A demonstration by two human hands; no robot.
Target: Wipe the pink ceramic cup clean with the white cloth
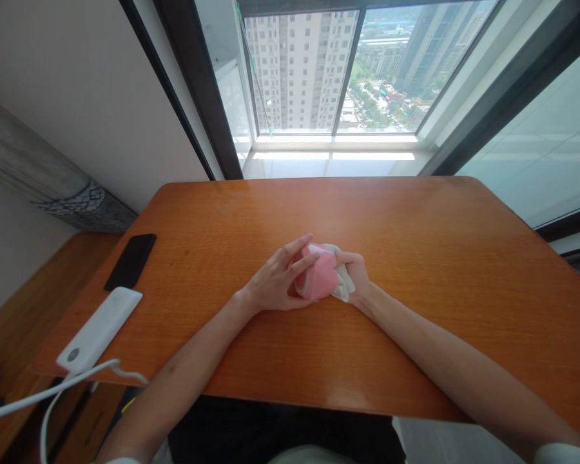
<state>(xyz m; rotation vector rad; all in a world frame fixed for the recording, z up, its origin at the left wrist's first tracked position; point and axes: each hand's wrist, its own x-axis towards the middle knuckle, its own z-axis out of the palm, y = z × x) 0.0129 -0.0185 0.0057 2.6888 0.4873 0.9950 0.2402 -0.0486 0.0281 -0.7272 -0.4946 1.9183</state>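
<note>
Over the middle of the table, my left hand [281, 278] is wrapped round a small pink object [319, 274], its fingers on the top and thumb along the near side. The pink object has smooth faces and looks like a little cup or box; its exact kind is unclear. From the other side my right hand [356, 274] grips a crumpled whitish cloth [342, 287], which touches the pink object's right end. Part of the cloth and the far side of the pink object are hidden by the fingers.
The brown wooden table [415, 225] ends before a window [328, 71]. At its left edge lie a black phone [130, 261] and a white power bank [99, 328]. A white cable [48, 393] runs off the lower left, near my left forearm.
</note>
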